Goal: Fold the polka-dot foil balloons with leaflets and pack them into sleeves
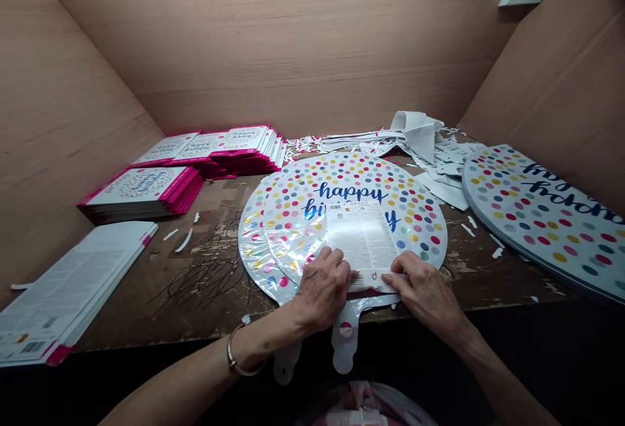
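Two flat foil balloons (420, 217) with coloured dots and "happy birthday" lettering lie overlapped in front of me, their tails (344, 341) hanging past the table's front edge. A white printed packaging card (364, 237), covered in small text with a barcode, rests on the upper balloon and hides part of the lettering. My left hand (319, 286) is closed at the card's lower left edge, fingers curled. At the lower right corner, my right hand (424, 289) pinches the card between thumb and fingers.
Stacks of pink-edged packets (141, 188) stand at the back left, and a pile of printed cards (73, 289) lies at the near left. More flat balloons (551, 217) are stacked at the right. Paper strips and scraps (415, 136) litter the back of the worn table (195, 309).
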### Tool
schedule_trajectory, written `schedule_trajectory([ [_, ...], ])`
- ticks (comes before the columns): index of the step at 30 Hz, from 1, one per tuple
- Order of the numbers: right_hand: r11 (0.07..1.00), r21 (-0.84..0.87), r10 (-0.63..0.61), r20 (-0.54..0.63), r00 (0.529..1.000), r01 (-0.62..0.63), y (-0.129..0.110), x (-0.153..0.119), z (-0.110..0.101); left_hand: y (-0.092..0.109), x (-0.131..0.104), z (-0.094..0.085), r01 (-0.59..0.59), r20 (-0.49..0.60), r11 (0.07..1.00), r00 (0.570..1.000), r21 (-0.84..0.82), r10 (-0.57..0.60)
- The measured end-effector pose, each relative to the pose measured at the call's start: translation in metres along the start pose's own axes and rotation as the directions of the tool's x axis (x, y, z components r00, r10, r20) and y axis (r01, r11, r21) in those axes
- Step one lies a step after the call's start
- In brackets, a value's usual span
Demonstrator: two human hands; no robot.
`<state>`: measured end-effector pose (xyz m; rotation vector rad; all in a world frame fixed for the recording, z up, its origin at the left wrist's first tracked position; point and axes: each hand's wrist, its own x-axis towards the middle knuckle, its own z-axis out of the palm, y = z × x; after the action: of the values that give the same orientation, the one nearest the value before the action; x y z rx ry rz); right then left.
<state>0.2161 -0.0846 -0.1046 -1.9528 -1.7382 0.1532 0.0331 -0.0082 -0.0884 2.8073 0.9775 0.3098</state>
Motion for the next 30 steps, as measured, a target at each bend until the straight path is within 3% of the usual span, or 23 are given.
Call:
schedule_trajectory([
  [3, 0.996, 0.085, -0.027, 0.008, 1.0, 0.026, 0.003, -0.004, -0.001, -0.001, -0.002, 0.002, -0.076, -0.08, 0.981, 0.995, -0.176, 0.063],
  [6, 0.97, 0.155, -0.19, -0.014, 0.982, 0.189, 0.006, -0.015, -0.002, -0.003, -0.006, 0.005, -0.24, -0.112, 0.952, 0.969, -0.191, 0.222],
  [9, 0.91, 0.1, -0.396, -0.079, 0.915, 0.402, 0.008, -0.026, -0.001, -0.004, -0.014, 0.007, -0.321, -0.047, 0.939, 0.947, -0.122, 0.317],
  [11, 0.892, 0.055, -0.442, -0.108, 0.891, 0.449, 0.008, -0.031, 0.0, -0.004, -0.019, 0.008, -0.329, -0.003, 0.936, 0.944, -0.124, 0.331],
  [17, 0.923, 0.076, -0.369, -0.106, 0.923, 0.377, 0.007, -0.03, 0.003, 0.001, -0.023, 0.01, -0.227, -0.061, 0.959, 0.974, -0.173, 0.219],
  [20, 0.968, 0.065, -0.239, -0.066, 0.969, 0.243, 0.004, -0.025, 0.007, 0.007, -0.017, 0.009, -0.066, -0.075, 0.987, 0.996, -0.149, 0.055],
  [24, 0.998, -0.019, -0.068, -0.086, 0.994, 0.066, -0.001, -0.015, 0.014, 0.014, -0.006, 0.007, 0.13, -0.005, 0.991, 0.992, 0.014, -0.129],
  [27, 0.991, -0.128, -0.039, -0.104, 0.994, 0.026, -0.004, -0.01, 0.017, 0.012, -0.001, 0.008, 0.14, 0.025, 0.987, 0.99, 0.08, -0.142],
  [30, 0.977, -0.198, -0.114, -0.155, 0.981, 0.082, -0.005, -0.01, 0.017, 0.005, -0.003, 0.014, 0.046, 0.029, 0.994, 0.998, 0.095, -0.049],
])
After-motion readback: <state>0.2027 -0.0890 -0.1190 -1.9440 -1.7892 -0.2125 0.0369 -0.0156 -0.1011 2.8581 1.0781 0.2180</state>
